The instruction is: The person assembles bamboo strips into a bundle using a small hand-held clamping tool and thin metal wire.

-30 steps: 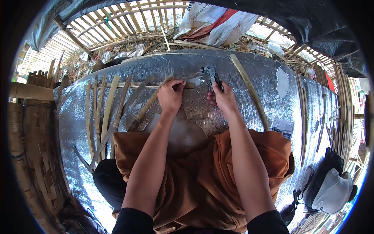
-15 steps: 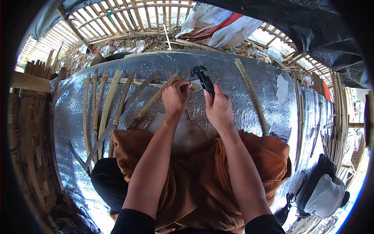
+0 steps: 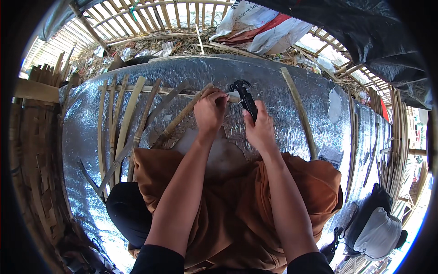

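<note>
My right hand [image 3: 261, 130] is wrapped round the handle of a black claw hammer [image 3: 247, 99], its head tilted up and away from me. Close on its left, my left hand [image 3: 211, 111] is closed in a pinch; what its fingertips hold is too small to make out. That pinch sits over the right part of a bamboo strip [image 3: 175, 93] lying crosswise. A diagonal bamboo stick [image 3: 185, 113] runs from under my left hand down toward my lap. Several upright bamboo strips [image 3: 128, 119] lie across or against the crosswise one at the left.
Silver foil sheeting [image 3: 273, 109] covers the surface under the work. One long bamboo strip [image 3: 299, 112] lies right of the hammer. Brown cloth [image 3: 228, 214] covers my lap. A white-and-black bundle [image 3: 378, 230] rests at lower right. Bamboo slat fencing [image 3: 164, 20] and a white sack [image 3: 264, 29] stand beyond.
Both hands and the hammer have shifted slightly to the right in the picture, the hammer's head now a little lower. The view itself has moved slightly. Both grips stay closed.
</note>
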The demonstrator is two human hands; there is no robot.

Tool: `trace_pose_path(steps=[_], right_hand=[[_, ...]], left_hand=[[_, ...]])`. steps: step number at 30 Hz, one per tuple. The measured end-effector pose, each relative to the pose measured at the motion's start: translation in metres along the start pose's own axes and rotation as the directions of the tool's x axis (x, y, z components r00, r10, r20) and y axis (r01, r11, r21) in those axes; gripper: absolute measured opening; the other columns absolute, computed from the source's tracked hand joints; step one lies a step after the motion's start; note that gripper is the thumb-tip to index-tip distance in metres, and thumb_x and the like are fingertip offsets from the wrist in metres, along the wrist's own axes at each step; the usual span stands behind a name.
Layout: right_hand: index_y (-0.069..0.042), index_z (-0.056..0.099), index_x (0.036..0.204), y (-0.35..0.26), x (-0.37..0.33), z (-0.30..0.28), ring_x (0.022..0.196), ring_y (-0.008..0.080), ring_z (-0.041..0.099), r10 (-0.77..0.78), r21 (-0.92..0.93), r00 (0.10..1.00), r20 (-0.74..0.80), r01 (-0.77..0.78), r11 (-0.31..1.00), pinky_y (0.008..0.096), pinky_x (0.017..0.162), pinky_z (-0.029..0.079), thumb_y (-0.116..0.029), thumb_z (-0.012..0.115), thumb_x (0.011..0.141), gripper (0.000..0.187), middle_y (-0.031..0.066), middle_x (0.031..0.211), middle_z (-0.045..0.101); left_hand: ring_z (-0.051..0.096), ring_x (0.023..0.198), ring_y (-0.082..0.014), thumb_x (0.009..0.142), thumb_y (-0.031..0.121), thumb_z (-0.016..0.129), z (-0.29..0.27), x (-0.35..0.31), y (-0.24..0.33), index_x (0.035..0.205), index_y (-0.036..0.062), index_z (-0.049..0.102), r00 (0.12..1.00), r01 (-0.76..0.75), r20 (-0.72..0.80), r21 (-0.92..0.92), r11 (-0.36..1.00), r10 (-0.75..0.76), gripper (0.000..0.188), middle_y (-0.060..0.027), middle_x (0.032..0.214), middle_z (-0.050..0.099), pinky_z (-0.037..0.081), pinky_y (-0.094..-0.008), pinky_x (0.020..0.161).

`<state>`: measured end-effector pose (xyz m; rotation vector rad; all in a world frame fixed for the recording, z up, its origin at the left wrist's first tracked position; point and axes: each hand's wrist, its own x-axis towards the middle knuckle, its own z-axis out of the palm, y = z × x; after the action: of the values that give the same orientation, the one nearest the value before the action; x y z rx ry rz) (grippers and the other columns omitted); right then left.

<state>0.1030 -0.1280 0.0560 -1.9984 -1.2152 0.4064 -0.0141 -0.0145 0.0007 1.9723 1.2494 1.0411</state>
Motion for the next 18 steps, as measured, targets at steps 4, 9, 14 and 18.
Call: trace_pose_path(steps=[4,9,14,18], right_hand=[[-0.003,0.050,0.132,0.001,-0.001,0.001,0.082,0.0494,0.070,0.004,-0.103,0.999,0.033,0.000,0.995,0.0591,0.069,0.055,-0.017,0.062,0.099,0.037,0.0288,0.091,0.071],[-0.002,0.047,0.142,-0.018,-0.003,-0.003,0.080,0.0482,0.070,-0.048,-0.227,0.996,0.077,0.064,0.972,0.0568,0.067,0.056,-0.017,0.061,0.099,0.048,0.0284,0.092,0.071],[0.000,0.047,0.143,-0.013,-0.012,-0.001,0.078,0.0458,0.071,-0.101,-0.332,0.993,0.064,0.116,0.936,0.0546,0.065,0.058,-0.016,0.061,0.100,0.047,0.0267,0.095,0.072],[0.003,0.047,0.141,-0.034,-0.012,-0.002,0.078,0.0460,0.071,-0.141,-0.221,0.986,-0.092,0.118,0.968,0.0530,0.064,0.058,-0.016,0.061,0.100,0.047,0.0271,0.097,0.071]], left_hand=[[0.073,0.087,-0.0263,0.083,0.017,0.080,-0.001,-0.001,0.001,0.089,0.0053,0.078,1.000,0.018,0.007,-0.032,0.999,-0.018,0.014,-0.0056,0.099,0.076,0.056,-0.0360,0.078],[0.073,0.086,-0.0264,0.083,0.017,0.080,-0.003,0.000,0.001,0.089,0.0053,0.078,1.000,0.014,0.006,-0.041,0.999,-0.014,0.013,-0.0057,0.098,0.076,0.056,-0.0362,0.077],[0.073,0.082,-0.0291,0.083,0.014,0.079,-0.003,0.001,0.005,0.089,0.0072,0.079,1.000,-0.004,-0.004,-0.042,0.999,0.004,0.009,-0.0051,0.095,0.075,0.056,-0.0393,0.074],[0.073,0.083,-0.0279,0.082,0.016,0.081,0.001,-0.002,-0.001,0.087,0.0041,0.078,0.999,0.039,-0.013,-0.058,0.998,-0.040,0.013,-0.0067,0.096,0.076,0.056,-0.0366,0.075]])
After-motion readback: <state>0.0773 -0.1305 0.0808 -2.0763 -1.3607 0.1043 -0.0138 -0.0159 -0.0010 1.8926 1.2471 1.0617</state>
